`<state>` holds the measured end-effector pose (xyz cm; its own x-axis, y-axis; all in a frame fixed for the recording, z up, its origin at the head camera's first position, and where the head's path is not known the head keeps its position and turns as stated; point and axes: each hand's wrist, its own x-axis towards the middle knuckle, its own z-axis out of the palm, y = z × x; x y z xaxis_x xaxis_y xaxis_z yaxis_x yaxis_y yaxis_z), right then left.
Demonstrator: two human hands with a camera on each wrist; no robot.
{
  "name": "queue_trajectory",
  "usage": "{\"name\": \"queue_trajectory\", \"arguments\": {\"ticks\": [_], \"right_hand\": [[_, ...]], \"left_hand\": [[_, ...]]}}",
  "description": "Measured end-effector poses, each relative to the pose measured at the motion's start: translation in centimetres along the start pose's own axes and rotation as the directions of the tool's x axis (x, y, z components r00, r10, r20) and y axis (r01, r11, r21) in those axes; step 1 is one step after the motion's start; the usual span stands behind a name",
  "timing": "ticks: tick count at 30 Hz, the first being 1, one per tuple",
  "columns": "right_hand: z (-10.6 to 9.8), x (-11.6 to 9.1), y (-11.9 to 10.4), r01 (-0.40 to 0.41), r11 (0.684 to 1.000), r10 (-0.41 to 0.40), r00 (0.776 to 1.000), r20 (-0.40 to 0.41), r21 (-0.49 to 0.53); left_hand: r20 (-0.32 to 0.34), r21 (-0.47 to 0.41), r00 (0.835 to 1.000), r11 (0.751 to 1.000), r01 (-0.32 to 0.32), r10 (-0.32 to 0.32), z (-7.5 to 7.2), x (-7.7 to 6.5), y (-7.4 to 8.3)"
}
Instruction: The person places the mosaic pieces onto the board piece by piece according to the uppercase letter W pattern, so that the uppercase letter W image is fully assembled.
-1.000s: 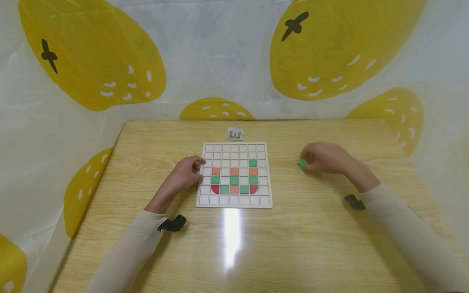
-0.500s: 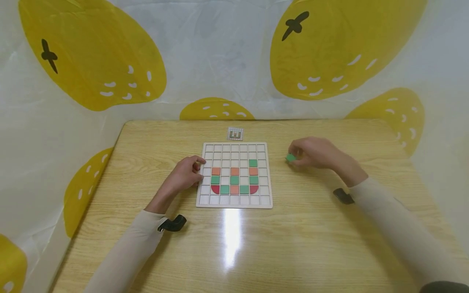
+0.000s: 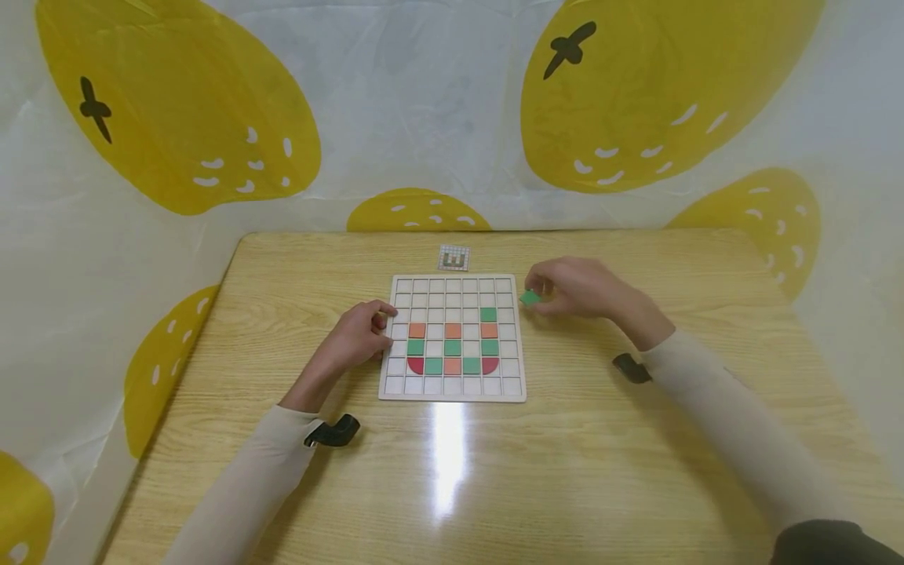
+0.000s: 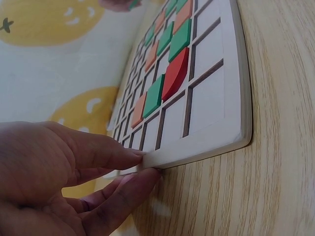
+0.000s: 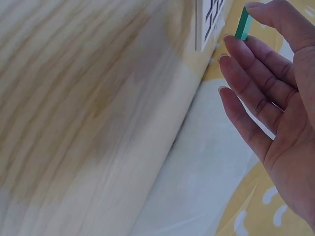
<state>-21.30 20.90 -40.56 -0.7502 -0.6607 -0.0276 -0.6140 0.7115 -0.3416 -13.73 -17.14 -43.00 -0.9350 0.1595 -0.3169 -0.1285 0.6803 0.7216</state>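
My right hand (image 3: 575,286) pinches a green square tile (image 3: 530,297) just off the white board's right edge. In the right wrist view the tile (image 5: 242,25) is held between thumb and fingertips, edge toward the camera. The gridded board (image 3: 452,384) lies flat on the table. Several green and orange square tiles and two red rounded-corner tiles (image 3: 490,366) sit in its cells, with a green tile (image 3: 488,314) topping the right column. My left hand (image 3: 355,333) holds the board's left edge. Thumb and finger touch the rim (image 4: 197,153) in the left wrist view.
A small card (image 3: 453,257) printed with a grid pattern lies behind the board. The wooden table (image 3: 579,463) meets a white sheet (image 3: 424,94) with yellow fruit prints at the back and sides. Light glares off the table in front of the board.
My right hand has carried the green tile leftward and slightly away from me, up beside the board. The left hand, board and placed tiles stay where they were.
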Motion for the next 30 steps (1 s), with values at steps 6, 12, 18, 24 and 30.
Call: {"name": "queue_trajectory", "arguments": {"ticks": [6, 12, 18, 24, 30], "right_hand": [[0.0, 1.3, -0.8, 0.051, 0.999, -0.051, 0.999, 0.017, 0.006], [0.4, 2.5, -1.3, 0.109, 0.994, -0.110, 0.994, 0.017, 0.017], [0.7, 3.6, -2.2, 0.119, 0.993, -0.120, 0.992, 0.026, 0.024], [0.9, 4.4, -3.1, 0.152, 0.988, -0.153, 0.988, 0.028, 0.033], [1.2, 5.1, -4.0, 0.191, 0.980, -0.192, 0.981, 0.026, 0.051]], "left_hand": [[-0.003, 0.000, 1.000, 1.000, -0.002, 0.002, 0.0, 0.0, 0.1], [-0.001, -0.007, 1.000, 1.000, -0.007, 0.007, 0.0, -0.1, 0.1], [-0.004, 0.002, 1.000, 1.000, -0.007, 0.007, -0.1, -0.1, 0.2], [-0.004, 0.001, 1.000, 1.000, -0.003, 0.003, -0.1, 0.1, 0.1], [-0.002, -0.004, 1.000, 1.000, 0.002, -0.002, -0.1, 0.1, 0.1]]}}
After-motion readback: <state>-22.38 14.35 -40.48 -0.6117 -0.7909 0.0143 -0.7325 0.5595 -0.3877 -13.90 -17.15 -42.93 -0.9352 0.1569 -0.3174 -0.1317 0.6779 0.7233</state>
